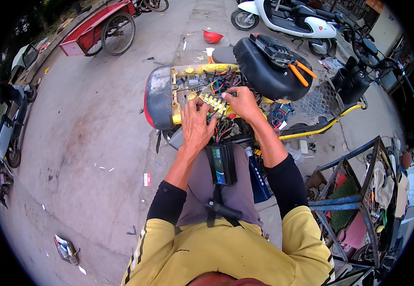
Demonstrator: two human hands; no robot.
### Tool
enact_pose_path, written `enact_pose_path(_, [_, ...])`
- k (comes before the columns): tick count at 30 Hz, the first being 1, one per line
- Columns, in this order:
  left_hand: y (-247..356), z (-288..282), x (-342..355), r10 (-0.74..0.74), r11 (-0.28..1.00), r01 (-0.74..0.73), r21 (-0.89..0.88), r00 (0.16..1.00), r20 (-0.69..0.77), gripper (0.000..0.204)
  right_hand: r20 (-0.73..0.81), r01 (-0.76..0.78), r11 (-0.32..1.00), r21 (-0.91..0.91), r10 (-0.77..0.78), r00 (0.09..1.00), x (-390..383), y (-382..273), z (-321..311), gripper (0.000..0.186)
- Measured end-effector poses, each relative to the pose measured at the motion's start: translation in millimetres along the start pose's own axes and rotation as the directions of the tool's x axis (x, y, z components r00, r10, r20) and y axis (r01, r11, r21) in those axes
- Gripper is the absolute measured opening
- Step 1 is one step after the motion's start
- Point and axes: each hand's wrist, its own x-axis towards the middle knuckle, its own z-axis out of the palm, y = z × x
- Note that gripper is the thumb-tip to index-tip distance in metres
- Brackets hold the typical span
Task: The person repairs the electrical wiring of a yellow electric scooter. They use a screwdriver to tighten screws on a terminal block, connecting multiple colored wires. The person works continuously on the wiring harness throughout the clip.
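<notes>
An opened scooter with a yellow frame (pixel 190 69) has tangled coloured wires (pixel 223 128) and a yellow strip with metal terminals (pixel 213 102) in its body. My left hand (pixel 197 121) is curled at the strip's left end among the wires; what its fingers hold is hidden. My right hand (pixel 240 105) pinches at the strip's upper right, on something too small to make out. A black electronic box (pixel 221 164) rests between my thighs, with wires rising from it. A blue multimeter (pixel 283 112) lies right of my right hand, and orange-handled pliers (pixel 300 76) rest on the black seat (pixel 257 71).
A red cargo cart (pixel 85 33) and a white scooter (pixel 288 24) stand behind, with a red helmet-like item (pixel 212 36) between them. Parked scooters (pixel 9 138) line the left. A metal rack of clutter (pixel 362 202) is at my right. A small tray (pixel 65 249) lies at lower left.
</notes>
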Motion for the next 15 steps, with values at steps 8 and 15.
enact_pose_path(8, [-3, 6, -2, 0.016, 1.0, -0.018, -0.025, 0.997, -0.082, 0.023, 0.143, -0.033, 0.999, -0.016, 0.035, 0.989, 11, 5, 0, 0.038])
enact_pose_path(15, [-4, 14, -3, 0.054, 0.998, -0.052, 0.022, 0.988, -0.142, 0.023, 0.12, -0.107, 0.993, 0.046, 0.101, 0.988, 6, 6, 9, 0.04])
